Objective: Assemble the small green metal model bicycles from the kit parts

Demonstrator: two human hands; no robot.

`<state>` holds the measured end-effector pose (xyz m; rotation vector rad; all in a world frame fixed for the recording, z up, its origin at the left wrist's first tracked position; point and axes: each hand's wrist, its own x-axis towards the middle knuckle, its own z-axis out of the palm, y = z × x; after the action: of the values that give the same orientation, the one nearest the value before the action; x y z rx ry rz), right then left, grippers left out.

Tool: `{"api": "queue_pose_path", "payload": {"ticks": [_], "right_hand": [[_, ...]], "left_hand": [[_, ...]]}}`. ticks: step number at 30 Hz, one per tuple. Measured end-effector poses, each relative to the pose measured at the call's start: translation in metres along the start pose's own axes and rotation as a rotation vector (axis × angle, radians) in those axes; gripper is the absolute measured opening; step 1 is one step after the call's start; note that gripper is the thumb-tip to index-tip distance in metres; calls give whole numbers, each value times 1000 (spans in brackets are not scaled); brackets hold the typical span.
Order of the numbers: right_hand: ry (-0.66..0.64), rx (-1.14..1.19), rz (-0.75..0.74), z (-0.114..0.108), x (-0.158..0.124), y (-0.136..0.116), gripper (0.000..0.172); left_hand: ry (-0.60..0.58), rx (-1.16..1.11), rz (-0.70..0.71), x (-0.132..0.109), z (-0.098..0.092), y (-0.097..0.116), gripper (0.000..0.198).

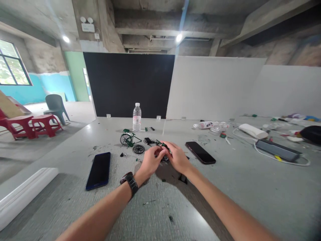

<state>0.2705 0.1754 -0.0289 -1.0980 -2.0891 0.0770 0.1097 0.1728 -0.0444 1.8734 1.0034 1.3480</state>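
My left hand (pixel 151 160) and my right hand (pixel 178 158) meet at the middle of the table, fingers closed around a small dark green model bicycle (pixel 158 143). Its handlebar end pokes out past the fingertips, and much of it is hidden behind them. Left of the hands stands another green model bicycle (pixel 129 140) with one spoked wheel showing. Just in front of it lies a loose black wheel (pixel 138 149). A small black piece (pixel 147 140) rests close behind my left fingers. Tiny dark parts (pixel 122 155) are scattered near the loose wheel.
Two phones lie on the grey table, a blue one (pixel 98 170) at left and a black one (pixel 200 152) at right. Behind is a plastic bottle (pixel 136 117). A power strip (pixel 278 150), cables and a white device (pixel 253 131) are at far right. A white bar (pixel 27 192) lies left.
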Motion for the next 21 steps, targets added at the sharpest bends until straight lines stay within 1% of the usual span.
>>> {"api": "queue_pose_path", "payload": {"ticks": [2, 3, 4, 6, 8, 10, 11, 12, 15, 18, 21], "right_hand": [[63, 19, 68, -1, 0, 1, 42], [83, 28, 85, -2, 0, 1, 42], [91, 35, 90, -3, -1, 1, 42], [97, 29, 79, -4, -1, 2, 40], [106, -3, 54, -6, -1, 2, 37], [123, -37, 31, -7, -1, 1, 34], [127, -49, 22, -7, -1, 1, 34], [126, -58, 15, -7, -1, 0, 33], [120, -69, -1, -7, -1, -2, 32], [115, -60, -12, -7, -1, -3, 31], [109, -61, -4, -8, -1, -3, 31]], "left_hand": [[48, 162, 7, 7, -9, 4, 29], [106, 289, 6, 12, -16, 7, 32], [161, 411, 14, 18, -25, 8, 32], [214, 642, 69, 32, -46, 8, 27], [210, 870, 63, 45, -67, 3, 35], [131, 1027, -5, 56, -85, -8, 44], [71, 1068, -36, 59, -91, -15, 44], [44, 1072, -47, 62, -97, -21, 42], [17, 1064, -54, 61, -104, -37, 27], [31, 1039, -46, 56, -103, -43, 15], [66, 992, -29, 52, -99, -40, 16]]}}
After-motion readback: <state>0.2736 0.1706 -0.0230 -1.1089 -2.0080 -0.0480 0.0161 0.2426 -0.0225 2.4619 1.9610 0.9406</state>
